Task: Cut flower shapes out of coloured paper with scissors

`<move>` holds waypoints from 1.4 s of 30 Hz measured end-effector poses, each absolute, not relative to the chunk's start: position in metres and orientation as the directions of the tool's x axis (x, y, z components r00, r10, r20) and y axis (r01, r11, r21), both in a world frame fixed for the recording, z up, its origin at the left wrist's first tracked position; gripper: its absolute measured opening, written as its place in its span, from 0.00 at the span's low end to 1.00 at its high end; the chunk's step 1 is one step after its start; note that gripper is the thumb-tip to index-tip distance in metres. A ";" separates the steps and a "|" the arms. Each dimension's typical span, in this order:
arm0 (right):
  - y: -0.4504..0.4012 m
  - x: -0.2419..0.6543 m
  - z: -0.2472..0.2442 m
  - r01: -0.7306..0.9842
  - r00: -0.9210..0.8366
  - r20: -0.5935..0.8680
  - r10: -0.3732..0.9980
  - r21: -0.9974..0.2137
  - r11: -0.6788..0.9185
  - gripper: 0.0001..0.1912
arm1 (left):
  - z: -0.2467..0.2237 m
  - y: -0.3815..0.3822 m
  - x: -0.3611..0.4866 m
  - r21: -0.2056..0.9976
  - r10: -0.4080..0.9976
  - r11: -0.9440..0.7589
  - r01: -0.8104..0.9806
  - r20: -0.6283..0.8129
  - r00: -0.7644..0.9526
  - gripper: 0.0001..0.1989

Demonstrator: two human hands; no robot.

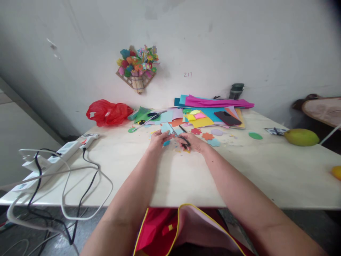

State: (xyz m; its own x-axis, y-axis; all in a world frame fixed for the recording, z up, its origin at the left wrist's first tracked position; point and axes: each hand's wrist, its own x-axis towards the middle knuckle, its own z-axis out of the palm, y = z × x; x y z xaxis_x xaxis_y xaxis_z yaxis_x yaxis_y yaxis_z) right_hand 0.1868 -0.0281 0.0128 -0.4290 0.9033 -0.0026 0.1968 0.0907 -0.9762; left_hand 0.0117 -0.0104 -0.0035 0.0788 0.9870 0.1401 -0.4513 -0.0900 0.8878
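Near the middle of the table, my left hand (158,139) pinches a light-blue paper piece (166,128). Black-handled scissors (184,140) are gripped in my right hand (192,141), and their blades point up and left towards that paper. Whether the blades touch it, I cannot tell. Small paper scraps lie beneath both hands. Just right of my right hand are a red paper flower (196,131), an orange paper flower (207,136) and a lilac paper shape (216,132). Behind my hands lie several coloured paper sheets and a second pair of scissors (157,115).
A red plastic bag (108,112) sits at the back left. White power strips (50,165) and loose cables run along the left edge. A dark phone (227,118) rests on paper (203,119). On the right are a green oval (255,136) and a yellow-green fruit (301,137).
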 end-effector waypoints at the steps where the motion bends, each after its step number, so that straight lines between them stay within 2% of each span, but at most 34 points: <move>1: -0.028 0.187 0.013 0.196 -0.427 0.001 0.904 -0.976 0.093 0.14 | -0.004 -0.010 0.012 0.888 0.987 -0.091 -0.452 0.141 0.078 0.12; 26: -0.025 0.185 0.006 0.188 -0.424 0.015 0.906 -0.977 0.104 0.13 | -0.004 -0.010 0.013 0.873 0.987 -0.084 -0.480 0.138 0.078 0.14; 42: -0.026 0.185 0.006 0.139 -0.443 0.043 0.895 -0.984 0.116 0.13 | -0.005 -0.010 0.015 0.874 0.989 -0.080 -0.479 0.130 0.071 0.11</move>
State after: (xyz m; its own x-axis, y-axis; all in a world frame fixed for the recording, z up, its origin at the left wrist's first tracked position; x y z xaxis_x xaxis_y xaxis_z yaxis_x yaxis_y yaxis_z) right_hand 0.1854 -0.0260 0.0062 -0.4433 0.8953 0.0428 0.1388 0.1157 -0.9835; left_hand 0.0145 -0.0098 -0.0055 0.0715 0.9889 0.1300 -0.4791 -0.0802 0.8741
